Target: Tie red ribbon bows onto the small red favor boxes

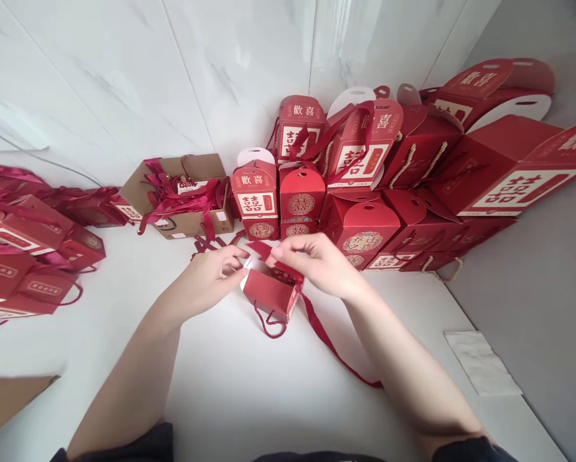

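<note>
Across the white tabletop [124,378], red gift boxes [365,221] are crowding against the marble wall [99,77], with a cardboard carton [189,221] sitting beside them. A small red gift box [270,295] is lying between the hands (its long ribbon handle [338,346] is trailing across the tabletop). The right hand [316,263] is pinching a red flap [261,251] above the box, while the left hand [203,279] is curling in just beside it.

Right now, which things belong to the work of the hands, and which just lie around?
In use: left hand, right hand, small red gift box, its dark red ribbon.
Lying about: stacked red boxes, cardboard carton with ribbons, white napkin.
</note>
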`<action>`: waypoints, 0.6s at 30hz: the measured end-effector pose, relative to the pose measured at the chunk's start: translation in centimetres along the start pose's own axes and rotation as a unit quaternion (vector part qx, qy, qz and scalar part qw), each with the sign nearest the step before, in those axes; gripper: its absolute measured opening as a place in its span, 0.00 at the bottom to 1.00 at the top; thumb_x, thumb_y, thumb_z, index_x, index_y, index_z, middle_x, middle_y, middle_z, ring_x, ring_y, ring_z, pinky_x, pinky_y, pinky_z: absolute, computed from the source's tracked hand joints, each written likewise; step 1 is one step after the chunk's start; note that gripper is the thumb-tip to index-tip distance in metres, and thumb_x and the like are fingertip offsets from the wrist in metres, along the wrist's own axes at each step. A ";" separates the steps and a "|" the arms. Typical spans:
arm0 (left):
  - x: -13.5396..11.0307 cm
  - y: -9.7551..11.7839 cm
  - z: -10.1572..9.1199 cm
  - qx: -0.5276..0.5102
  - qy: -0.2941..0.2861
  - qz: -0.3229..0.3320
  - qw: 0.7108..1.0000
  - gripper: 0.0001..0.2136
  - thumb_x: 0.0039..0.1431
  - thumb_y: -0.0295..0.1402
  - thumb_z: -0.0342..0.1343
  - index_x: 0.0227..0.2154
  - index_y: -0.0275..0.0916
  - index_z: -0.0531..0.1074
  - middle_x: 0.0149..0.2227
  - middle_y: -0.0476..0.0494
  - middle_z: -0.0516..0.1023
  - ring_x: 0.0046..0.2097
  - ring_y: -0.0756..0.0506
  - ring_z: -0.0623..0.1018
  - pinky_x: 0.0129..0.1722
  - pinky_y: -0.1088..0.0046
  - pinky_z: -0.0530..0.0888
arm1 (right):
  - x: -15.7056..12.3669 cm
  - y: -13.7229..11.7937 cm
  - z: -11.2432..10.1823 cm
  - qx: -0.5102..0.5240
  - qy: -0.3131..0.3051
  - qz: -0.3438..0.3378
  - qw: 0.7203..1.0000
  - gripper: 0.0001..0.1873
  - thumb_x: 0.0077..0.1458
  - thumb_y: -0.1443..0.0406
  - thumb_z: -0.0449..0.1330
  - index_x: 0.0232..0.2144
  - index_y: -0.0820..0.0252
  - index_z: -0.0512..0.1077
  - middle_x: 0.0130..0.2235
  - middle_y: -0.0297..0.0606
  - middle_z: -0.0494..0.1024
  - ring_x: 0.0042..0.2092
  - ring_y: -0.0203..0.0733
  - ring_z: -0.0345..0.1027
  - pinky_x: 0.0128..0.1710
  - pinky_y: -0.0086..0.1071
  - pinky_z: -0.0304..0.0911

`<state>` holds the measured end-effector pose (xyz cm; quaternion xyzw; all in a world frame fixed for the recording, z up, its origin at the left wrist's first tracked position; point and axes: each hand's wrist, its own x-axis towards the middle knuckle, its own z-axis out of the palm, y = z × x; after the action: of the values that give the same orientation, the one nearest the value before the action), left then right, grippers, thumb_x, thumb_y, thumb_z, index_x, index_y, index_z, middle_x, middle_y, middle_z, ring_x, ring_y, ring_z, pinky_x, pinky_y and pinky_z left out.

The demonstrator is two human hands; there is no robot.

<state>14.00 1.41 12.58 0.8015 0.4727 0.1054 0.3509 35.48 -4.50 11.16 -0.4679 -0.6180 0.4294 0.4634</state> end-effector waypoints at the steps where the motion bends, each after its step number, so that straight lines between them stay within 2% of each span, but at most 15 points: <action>1: 0.1 -0.3 0.0 -0.014 -0.006 -0.007 1.000 0.17 0.57 0.43 0.54 0.46 0.41 0.72 0.41 0.42 0.80 0.42 0.41 0.80 0.40 0.65 0.77 | 0.0 0.5 0.3 -0.025 -0.012 0.017 0.999 0.17 0.60 0.55 0.56 0.31 0.60 0.78 0.36 0.37 0.81 0.40 0.41 0.73 0.43 0.33 0.65; 4: 0.4 -0.7 0.1 -0.049 -0.010 -0.024 0.998 0.18 0.56 0.43 0.55 0.48 0.42 0.71 0.41 0.42 0.81 0.41 0.40 0.81 0.38 0.66 0.78 | -0.1 1.5 0.8 -0.063 -0.009 0.037 0.997 0.16 0.61 0.58 0.55 0.30 0.60 0.78 0.36 0.36 0.81 0.39 0.40 0.73 0.41 0.31 0.63; 8: 0.5 -0.8 0.1 -0.063 -0.018 -0.033 0.997 0.18 0.56 0.43 0.55 0.48 0.43 0.71 0.41 0.43 0.82 0.40 0.41 0.81 0.36 0.68 0.79 | -0.2 1.6 1.0 -0.066 -0.005 0.046 0.997 0.16 0.61 0.59 0.54 0.29 0.59 0.78 0.36 0.35 0.82 0.39 0.38 0.73 0.40 0.30 0.62; 12: 0.4 -0.5 0.2 -0.056 -0.004 -0.023 0.998 0.18 0.55 0.43 0.56 0.48 0.44 0.72 0.38 0.44 0.82 0.39 0.41 0.81 0.34 0.69 0.79 | 0.0 1.8 1.1 -0.083 -0.018 0.067 0.994 0.18 0.60 0.57 0.53 0.30 0.59 0.78 0.32 0.34 0.80 0.30 0.34 0.66 0.31 0.28 0.57; 14: 0.3 -0.4 0.2 -0.054 0.005 -0.022 0.998 0.19 0.53 0.43 0.57 0.46 0.43 0.74 0.36 0.45 0.82 0.37 0.41 0.81 0.33 0.68 0.79 | 0.1 2.0 1.2 -0.065 -0.027 0.072 0.995 0.18 0.60 0.56 0.54 0.30 0.60 0.78 0.31 0.34 0.79 0.29 0.33 0.63 0.30 0.28 0.55; 18: 0.3 -0.1 0.2 -0.057 0.012 -0.018 0.998 0.18 0.50 0.43 0.58 0.44 0.42 0.75 0.32 0.46 0.82 0.33 0.42 0.81 0.31 0.69 0.78 | 0.4 2.5 1.3 0.003 -0.039 0.071 0.997 0.18 0.59 0.56 0.55 0.30 0.62 0.78 0.31 0.35 0.78 0.30 0.33 0.64 0.32 0.28 0.56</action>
<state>14.20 1.55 12.33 0.7700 0.4844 0.1357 0.3925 34.60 -3.80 8.55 -0.4922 -0.5992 0.4810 0.4091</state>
